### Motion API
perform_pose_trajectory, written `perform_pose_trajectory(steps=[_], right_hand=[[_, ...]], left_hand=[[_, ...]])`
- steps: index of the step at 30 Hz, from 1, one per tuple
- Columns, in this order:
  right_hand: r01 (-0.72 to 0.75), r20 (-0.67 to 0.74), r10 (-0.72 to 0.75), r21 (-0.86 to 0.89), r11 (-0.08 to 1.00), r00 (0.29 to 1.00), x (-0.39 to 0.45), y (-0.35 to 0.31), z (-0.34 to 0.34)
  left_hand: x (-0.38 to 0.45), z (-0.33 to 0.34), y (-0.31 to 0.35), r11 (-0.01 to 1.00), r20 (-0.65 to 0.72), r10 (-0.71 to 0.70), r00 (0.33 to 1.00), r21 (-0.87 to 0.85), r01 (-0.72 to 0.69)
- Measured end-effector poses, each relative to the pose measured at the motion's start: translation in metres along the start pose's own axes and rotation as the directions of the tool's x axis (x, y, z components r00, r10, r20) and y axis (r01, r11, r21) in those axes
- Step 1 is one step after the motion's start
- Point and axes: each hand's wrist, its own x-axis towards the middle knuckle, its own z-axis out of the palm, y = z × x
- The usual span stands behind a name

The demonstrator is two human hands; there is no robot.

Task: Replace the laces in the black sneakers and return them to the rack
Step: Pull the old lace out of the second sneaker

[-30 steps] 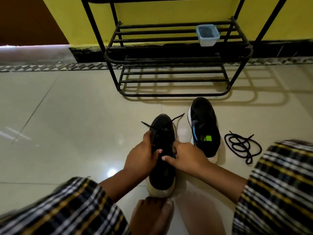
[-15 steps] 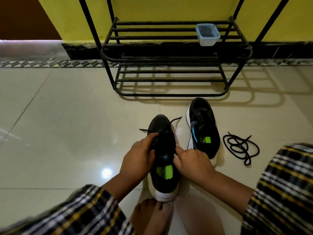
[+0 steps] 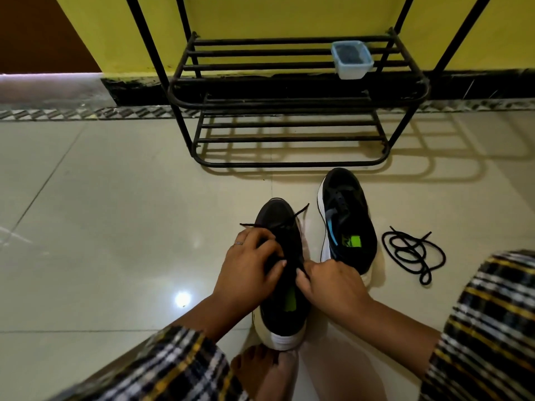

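I see the near black mesh sneaker with a white sole (image 3: 282,316) on the cream tiled floor (image 3: 115,227), just in front of a bare foot (image 3: 260,369), its green insole tag partly showing. My left hand (image 3: 249,270) curls over its tongue; my right hand (image 3: 327,282) pinches the thin black lace (image 3: 292,227), whose tips splay over the toe. The second black sneaker (image 3: 347,221) lies just beside, unlaced, near a coiled loose black lace (image 3: 414,253). On the black metal rack (image 3: 289,163) sits a small clear plastic tub (image 3: 351,60) holding something dark.

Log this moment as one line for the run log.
step: lacing near sneaker | left hand, right hand: pinching lace | spare lace: floor
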Motion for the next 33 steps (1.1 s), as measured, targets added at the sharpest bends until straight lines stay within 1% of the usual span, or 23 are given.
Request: perform_pose_trajectory(steps=[3,5,6,8,10,11,13,14,16,17,19,20,21,23,26,28,29,30,31,32,33], right_hand=[[-0.008,0.014,0.009,-0.008,1.0,1.0,-0.001,0.002,-0.001],[-0.014,0.033,0.015,-0.015,1.0,0.999,-0.001,0.003,-0.002],[-0.016,0.036,0.016,-0.01,1.0,0.999,0.0,0.004,-0.002],[-0.029,0.032,0.028,0.007,1.0,0.999,-0.001,0.003,-0.004],[-0.024,0.01,0.024,0.028,0.999,1.0,-0.001,0.004,-0.003],[-0.013,-0.004,0.014,0.049,0.999,1.0,-0.001,0.003,-0.005],[-0.012,-0.029,0.013,0.062,0.998,0.999,-0.001,0.001,-0.004],[-0.007,-0.048,0.01,0.055,0.998,0.999,0.0,0.001,-0.004],[0.014,-0.13,-0.008,0.045,0.999,0.991,0.001,0.0,-0.008],[0.015,-0.106,-0.01,0.043,0.999,0.994,0.001,-0.002,-0.01],[-0.034,0.055,0.03,0.069,0.997,0.998,0.0,-0.003,-0.01],[-0.046,0.091,0.039,0.076,0.996,0.995,0.001,-0.003,-0.009],[-0.043,0.085,0.037,0.069,0.997,0.996,0.001,-0.002,-0.01],[-0.026,0.078,0.023,0.039,0.999,0.997,0.001,0.0,-0.01],[-0.031,0.085,0.027,0.054,0.998,0.996,0.002,-0.002,-0.012],[-0.013,0.083,0.012,0.011,1.0,0.996,0.001,-0.002,-0.015],[-0.011,0.074,0.011,0.001,1.0,0.997,0.001,-0.002,-0.015],[-0.019,0.073,0.019,-0.009,1.0,0.997,0.001,-0.003,-0.014],[-0.025,0.06,0.026,-0.009,1.0,0.998,0.001,-0.003,-0.012],[-0.019,0.032,0.02,-0.037,0.999,0.999,0.001,-0.003,-0.012],[-0.01,0.006,0.011,-0.089,0.996,1.0,0.002,-0.002,-0.012]], left_hand=[[0.004,-0.003,0.005,0.959,0.042,-0.164,0.986,-0.227,0.17],[0.007,-0.005,0.005,0.911,0.008,-0.264,0.965,-0.326,0.252],[0.008,-0.006,0.004,0.877,-0.01,-0.334,0.943,-0.37,0.307],[0.011,-0.007,0.001,0.772,-0.011,-0.481,0.876,-0.479,0.418],[0.012,-0.009,-0.003,0.688,0.034,-0.557,0.83,-0.542,0.483],[0.012,-0.009,-0.003,0.683,0.053,-0.561,0.826,-0.534,0.498],[0.01,-0.008,0.0,0.743,0.045,-0.513,0.857,-0.476,0.47],[0.01,-0.009,0.002,0.797,0.01,-0.458,0.889,-0.438,0.416],[0.01,-0.013,0.005,0.911,-0.065,-0.274,0.959,-0.336,0.238],[0.011,-0.015,0.005,0.952,-0.071,-0.153,0.986,-0.277,0.128],[0.015,-0.016,0.006,0.992,0.001,0.062,0.998,-0.11,-0.062],[0.014,-0.015,0.007,0.992,0.055,0.127,0.99,-0.018,-0.126],[0.013,-0.012,0.008,0.985,0.094,0.155,0.983,0.063,-0.162],[0.011,-0.008,0.009,0.974,0.104,0.151,0.983,0.155,-0.166],[0.014,-0.007,0.008,0.963,0.074,0.166,0.983,0.201,-0.178],[0.016,-0.009,0.007,0.959,0.066,0.175,0.982,0.213,-0.185],[0.016,-0.01,0.008,0.973,0.06,0.148,0.987,0.168,-0.156],[0.015,-0.013,0.01,0.992,0.029,0.095,0.995,0.076,-0.097],[0.014,-0.015,0.012,0.998,-0.015,0.012,1.0,-0.06,-0.013],[0.014,-0.017,0.013,0.973,-0.064,-0.092,0.994,-0.216,0.076],[0.016,-0.02,0.014,0.915,-0.105,-0.221,0.97,-0.366,0.169]])
